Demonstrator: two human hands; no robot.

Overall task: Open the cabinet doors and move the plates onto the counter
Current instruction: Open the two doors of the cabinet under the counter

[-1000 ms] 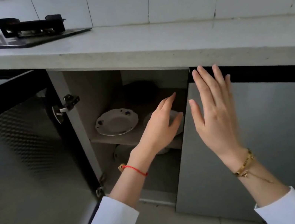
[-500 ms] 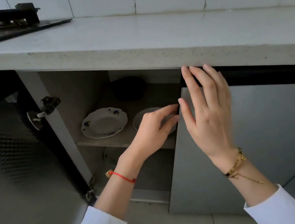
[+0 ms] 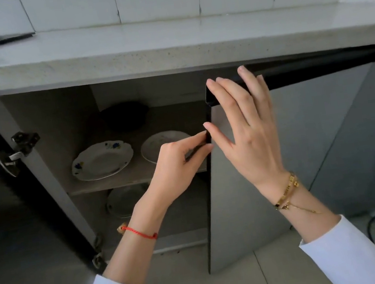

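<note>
Fingers [image 3: 197, 140] of my left hand [image 3: 175, 166] pinch the right cabinet door [image 3: 250, 181] edge; right hand [image 3: 245, 137] flat on its face, fingers straight and slightly spread.
Two plates on upper shelf [image 3: 137, 175]: floral plate [image 3: 101, 160], second plate [image 3: 162, 144] partly hidden by my left hand. Lower plate [image 3: 123, 201] dim. Dark item [image 3: 125, 116] behind unclear. No readable writing. Bench [image 3: 140, 45] above.

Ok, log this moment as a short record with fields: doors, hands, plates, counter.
left door: swung fully open
right door: partly open
left hand: fingers pinch the right door's free edge
right hand: fingers straight, flat on the right door's front near its top corner
plates: two on the upper shelf, one on the lower level
counter: no plates on it
</note>
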